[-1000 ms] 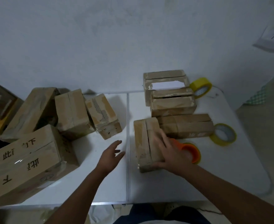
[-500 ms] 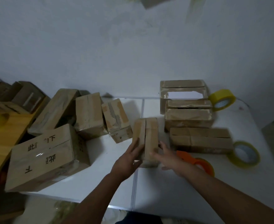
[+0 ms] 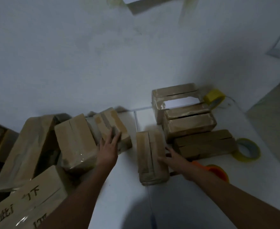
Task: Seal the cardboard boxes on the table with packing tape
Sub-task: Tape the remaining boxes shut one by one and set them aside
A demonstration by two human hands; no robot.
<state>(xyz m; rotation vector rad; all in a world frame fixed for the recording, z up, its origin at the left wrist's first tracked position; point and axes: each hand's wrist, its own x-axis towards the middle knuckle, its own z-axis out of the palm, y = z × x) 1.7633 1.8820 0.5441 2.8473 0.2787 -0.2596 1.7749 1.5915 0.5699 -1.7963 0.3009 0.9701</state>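
Observation:
A narrow cardboard box point(image 3: 150, 156) with a seam along its top lies in the middle of the white table point(image 3: 177, 207). My right hand point(image 3: 174, 161) rests against its right side with fingers spread. My left hand point(image 3: 108, 146) reaches to the left, fingers laid on a small box with tape patches point(image 3: 114, 123). An orange tape roll point(image 3: 219, 173) shows just behind my right forearm; whether it touches the arm I cannot tell. Two yellow tape rolls lie to the right, one at the back point(image 3: 214, 98) and one nearer point(image 3: 248, 150).
An open-topped box point(image 3: 159, 103), a shut box point(image 3: 188, 125) and a long flat box point(image 3: 205, 143) crowd the back right. On the left lie a taped box point(image 3: 74, 139), a leaning box point(image 3: 25, 146) and a large printed box point(image 3: 28, 200). The wall stands close behind.
My left hand left the narrow box and moved left onto the small patched box. My right hand stays at the narrow box's right side. The camera has tilted.

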